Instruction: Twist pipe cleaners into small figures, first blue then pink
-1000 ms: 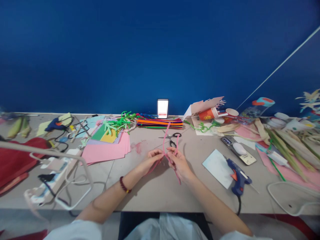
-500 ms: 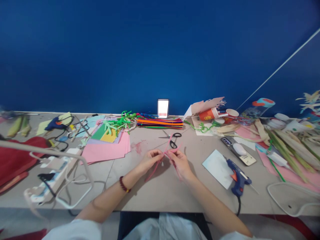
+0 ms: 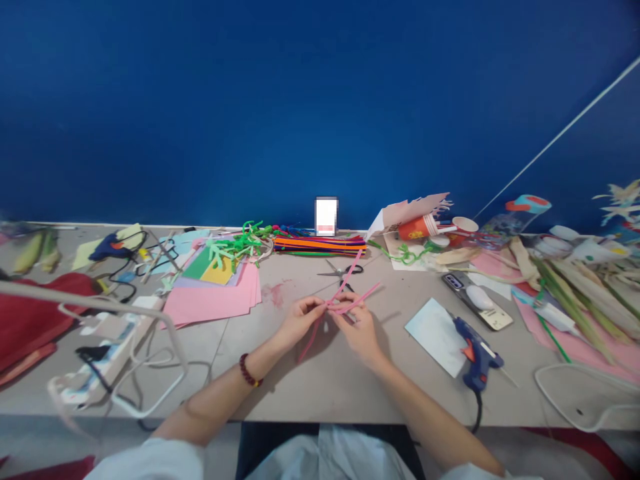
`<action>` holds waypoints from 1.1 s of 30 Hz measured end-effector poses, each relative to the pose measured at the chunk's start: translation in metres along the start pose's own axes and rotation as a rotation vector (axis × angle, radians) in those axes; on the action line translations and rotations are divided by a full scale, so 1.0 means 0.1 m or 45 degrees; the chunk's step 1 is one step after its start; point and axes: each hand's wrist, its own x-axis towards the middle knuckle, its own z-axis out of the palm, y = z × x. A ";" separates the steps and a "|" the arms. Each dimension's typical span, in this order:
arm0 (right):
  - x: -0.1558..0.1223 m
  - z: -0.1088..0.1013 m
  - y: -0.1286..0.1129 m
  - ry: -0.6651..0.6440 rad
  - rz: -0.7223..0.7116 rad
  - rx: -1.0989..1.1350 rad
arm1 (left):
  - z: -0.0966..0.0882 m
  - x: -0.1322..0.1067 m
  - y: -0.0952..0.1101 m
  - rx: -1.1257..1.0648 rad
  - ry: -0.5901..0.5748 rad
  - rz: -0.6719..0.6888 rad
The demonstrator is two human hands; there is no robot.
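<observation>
Pink pipe cleaners (image 3: 351, 275) cross one another between my two hands, just above the table. My left hand (image 3: 303, 320) pinches them at the crossing, and one strand hangs below it toward me. Close against it, my right hand (image 3: 359, 327) has its fingers closed on the strands from the other side; one end sticks out to the upper right. Behind the hands lie black-handled scissors (image 3: 334, 270), partly hidden by my right hand and a pink strand. A bundle of purple and orange pipe cleaners (image 3: 320, 246) lies farther back.
On the right are a blue glue gun (image 3: 477, 353), a light-blue sheet (image 3: 434, 337), a phone (image 3: 493, 319) and corn husks (image 3: 570, 280). Pink paper (image 3: 205, 303), green pipe cleaners (image 3: 253, 233) and a white power strip (image 3: 110, 350) stand left. A lit screen (image 3: 327, 217) is at the back.
The pink strands have shifted: one end now points to the upper right, and the strand hanging below my right hand is gone from there. My right fingers have moved slightly; my left hand stays in place.
</observation>
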 end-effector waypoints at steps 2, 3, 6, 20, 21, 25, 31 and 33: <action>0.00 0.00 -0.01 -0.009 -0.008 0.016 | 0.00 0.00 -0.01 -0.016 0.001 -0.003; 0.00 0.00 -0.02 -0.012 -0.002 0.031 | 0.01 0.01 -0.01 -0.020 0.003 -0.005; 0.00 -0.01 -0.04 -0.022 0.038 0.087 | 0.01 0.01 -0.01 -0.015 0.010 0.000; 0.05 0.01 0.08 -0.040 0.500 0.575 | 0.02 -0.01 0.02 0.106 -0.051 0.008; 0.05 0.01 0.08 -0.041 0.525 0.624 | 0.01 0.00 0.02 0.117 -0.067 0.002; 0.06 0.01 0.07 -0.014 0.562 0.784 | -0.03 0.02 -0.01 0.172 -0.126 -0.008; 0.09 0.02 0.01 0.095 0.546 0.839 | -0.07 0.04 -0.05 -0.149 -0.200 -0.180; 0.09 0.02 0.02 0.072 0.583 0.837 | -0.06 0.04 -0.08 -0.347 -0.231 -0.252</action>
